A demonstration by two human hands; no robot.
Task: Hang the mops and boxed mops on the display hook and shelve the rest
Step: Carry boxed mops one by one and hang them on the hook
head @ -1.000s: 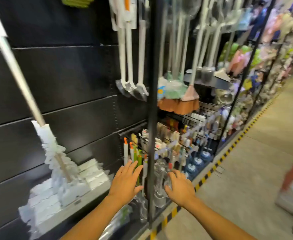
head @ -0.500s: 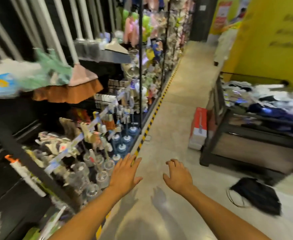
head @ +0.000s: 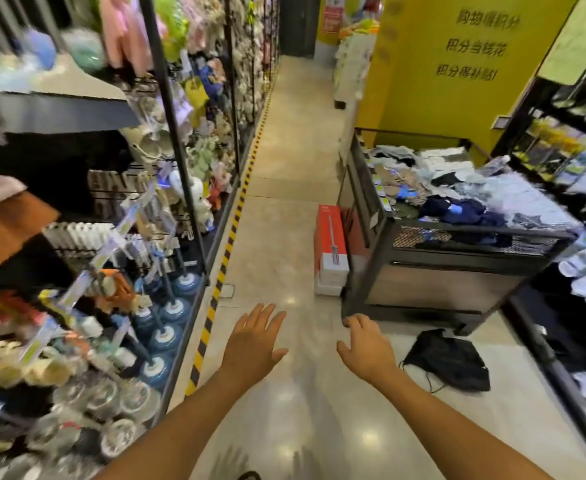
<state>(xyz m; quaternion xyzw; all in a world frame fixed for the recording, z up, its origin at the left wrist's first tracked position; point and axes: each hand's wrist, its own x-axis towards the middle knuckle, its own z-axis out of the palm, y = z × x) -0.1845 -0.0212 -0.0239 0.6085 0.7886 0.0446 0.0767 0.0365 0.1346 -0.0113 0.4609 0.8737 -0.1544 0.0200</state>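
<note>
A red and white boxed mop [head: 330,247] stands on the aisle floor, leaning against the dark display table [head: 433,282] ahead of me. Another box edge shows beneath it at floor level. My left hand [head: 255,341] is stretched out over the floor with fingers straight, holding nothing. My right hand [head: 366,346] is beside it, fingers loosely bent, also empty. Both hands are well short of the box. The hanging mops are out of view.
Shelving [head: 166,258] full of brushes and small goods lines the left, edged by yellow-black floor tape [head: 215,299]. A black bag [head: 449,363] lies on the floor by the table. More racks [head: 568,188] stand at the right. A yellow pillar [head: 457,64] rises behind.
My view has swung right from the mop wall to the aisle. The boxed mop and table have come nearer the centre. Both hands stay empty and outstretched.
</note>
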